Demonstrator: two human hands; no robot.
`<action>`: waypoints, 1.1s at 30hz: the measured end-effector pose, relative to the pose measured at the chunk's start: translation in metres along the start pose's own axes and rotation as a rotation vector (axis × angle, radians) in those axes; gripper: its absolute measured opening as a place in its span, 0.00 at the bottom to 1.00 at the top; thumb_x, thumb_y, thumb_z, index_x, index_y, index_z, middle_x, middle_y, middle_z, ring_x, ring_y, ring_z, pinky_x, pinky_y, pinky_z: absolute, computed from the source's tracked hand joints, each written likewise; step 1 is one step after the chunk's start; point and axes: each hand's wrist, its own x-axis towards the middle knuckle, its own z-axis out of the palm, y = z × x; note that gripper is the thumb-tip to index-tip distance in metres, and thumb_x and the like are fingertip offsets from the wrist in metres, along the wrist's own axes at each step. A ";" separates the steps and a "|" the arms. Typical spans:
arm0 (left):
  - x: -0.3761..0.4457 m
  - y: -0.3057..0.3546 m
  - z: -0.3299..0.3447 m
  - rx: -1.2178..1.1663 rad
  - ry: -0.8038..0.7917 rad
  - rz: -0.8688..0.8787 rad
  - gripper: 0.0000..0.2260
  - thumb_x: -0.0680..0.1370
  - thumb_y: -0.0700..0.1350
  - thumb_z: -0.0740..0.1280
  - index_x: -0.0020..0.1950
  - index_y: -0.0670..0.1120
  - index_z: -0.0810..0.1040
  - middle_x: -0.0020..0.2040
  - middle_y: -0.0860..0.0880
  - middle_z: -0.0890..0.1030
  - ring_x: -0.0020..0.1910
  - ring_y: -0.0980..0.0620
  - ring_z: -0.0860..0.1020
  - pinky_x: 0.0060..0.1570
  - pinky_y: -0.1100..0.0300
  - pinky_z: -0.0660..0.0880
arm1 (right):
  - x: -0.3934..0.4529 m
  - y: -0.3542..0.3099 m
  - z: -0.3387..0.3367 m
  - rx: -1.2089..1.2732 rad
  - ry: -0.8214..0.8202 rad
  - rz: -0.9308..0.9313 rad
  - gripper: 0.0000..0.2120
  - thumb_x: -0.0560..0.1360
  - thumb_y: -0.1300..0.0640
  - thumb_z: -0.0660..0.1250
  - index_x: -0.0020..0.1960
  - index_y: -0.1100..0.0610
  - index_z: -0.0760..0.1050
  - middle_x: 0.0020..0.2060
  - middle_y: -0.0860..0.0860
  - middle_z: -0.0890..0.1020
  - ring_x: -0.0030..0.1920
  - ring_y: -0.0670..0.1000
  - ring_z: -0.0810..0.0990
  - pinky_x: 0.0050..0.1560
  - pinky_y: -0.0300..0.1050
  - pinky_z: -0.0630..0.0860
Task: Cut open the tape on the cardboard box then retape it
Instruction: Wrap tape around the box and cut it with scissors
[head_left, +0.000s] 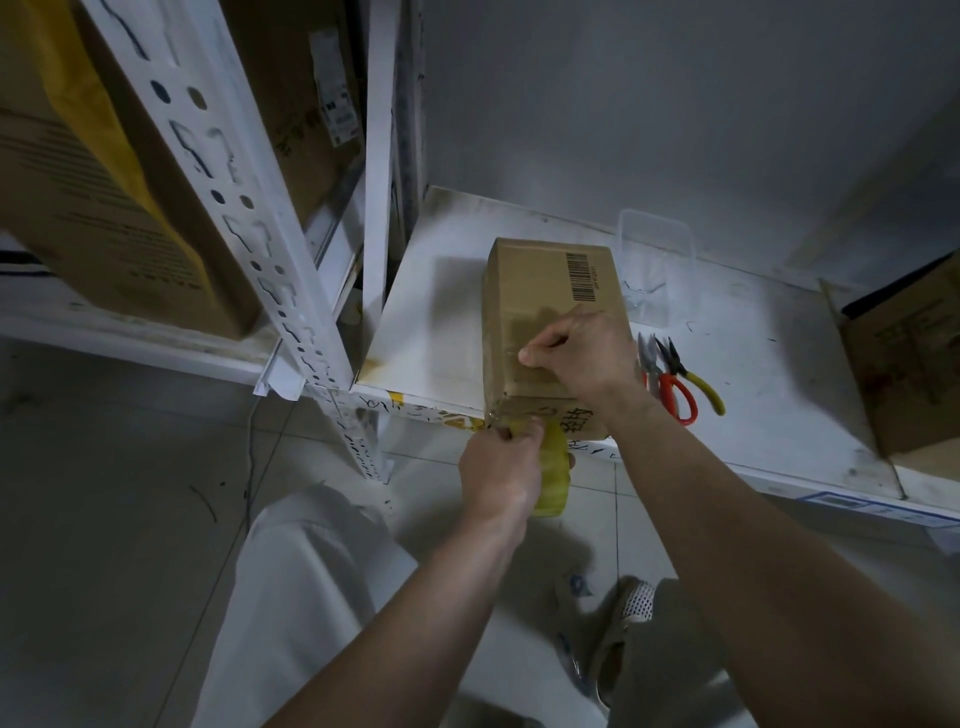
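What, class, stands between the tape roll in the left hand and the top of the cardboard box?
Nothing visible. The left hand grips the tape roll at the cardboard box front edge; the right hand presses on top, beside the tape's path.

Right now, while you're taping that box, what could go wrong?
1. The cardboard box sits at the shelf edge; pulling tape could tip it off.
2. The left hand holds the yellow tape roll below the edge, so the strip may go on crooked.
3. The right hand presses near scissors and pliers; a slip might hit them.
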 end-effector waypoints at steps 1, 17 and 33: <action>0.000 0.000 0.000 -0.003 0.002 -0.003 0.11 0.77 0.48 0.66 0.41 0.41 0.79 0.38 0.39 0.85 0.40 0.37 0.83 0.43 0.42 0.81 | 0.000 0.000 0.000 -0.004 0.003 -0.005 0.04 0.65 0.48 0.76 0.36 0.45 0.81 0.47 0.45 0.79 0.55 0.50 0.75 0.61 0.59 0.69; 0.002 -0.006 0.001 0.009 0.019 0.001 0.19 0.67 0.58 0.67 0.44 0.43 0.80 0.41 0.40 0.84 0.42 0.37 0.83 0.47 0.40 0.80 | -0.005 0.007 0.000 -0.023 -0.035 -0.098 0.08 0.64 0.47 0.77 0.38 0.41 0.78 0.49 0.45 0.68 0.60 0.49 0.67 0.67 0.58 0.63; 0.006 -0.008 -0.001 -0.005 -0.032 -0.001 0.06 0.78 0.45 0.65 0.42 0.45 0.77 0.42 0.37 0.84 0.37 0.38 0.83 0.40 0.48 0.81 | 0.000 0.012 0.007 -0.161 0.061 -0.103 0.21 0.75 0.48 0.65 0.64 0.56 0.68 0.60 0.54 0.69 0.60 0.54 0.71 0.64 0.50 0.68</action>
